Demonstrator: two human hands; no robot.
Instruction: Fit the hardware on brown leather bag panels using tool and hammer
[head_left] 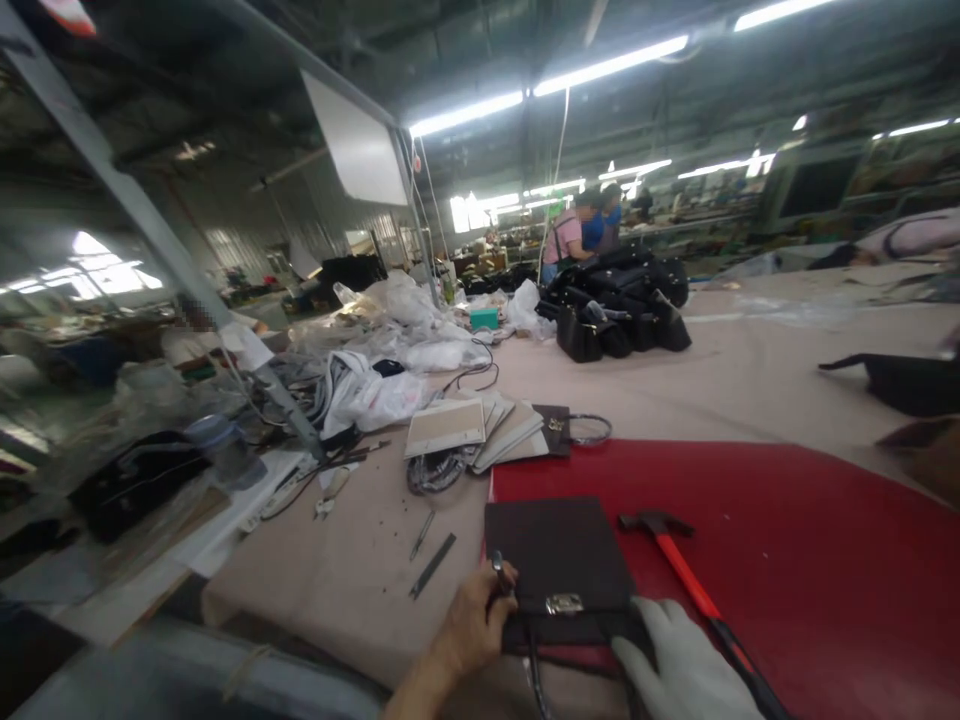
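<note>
A dark brown handbag (pixel 566 550) with a metal clasp (pixel 564 603) lies flat at the front of the bench, partly on a red mat (pixel 795 540). My bare left hand (pixel 476 615) is at its left edge, with fingers curled round a short metal rod-like tool (pixel 498 565); its exact kind is unclear. At the lower right corner, my right hand (pixel 675 650), in a pale glove, grips the bag's edge. A dark handle (pixel 537 675) hangs below the flap. To the right of the bag rests a hammer (pixel 686 575) with a red and black handle.
Beyond the bag are stacked beige panels (pixel 446 428) and another dark bag piece (pixel 553 430). A steel strip (pixel 433 567) and a thin pointed tool (pixel 422 536) lie on the left. Farther back sit black bags (pixel 615 310), plastic wrapping (pixel 405 320) and a co-worker (pixel 568 240).
</note>
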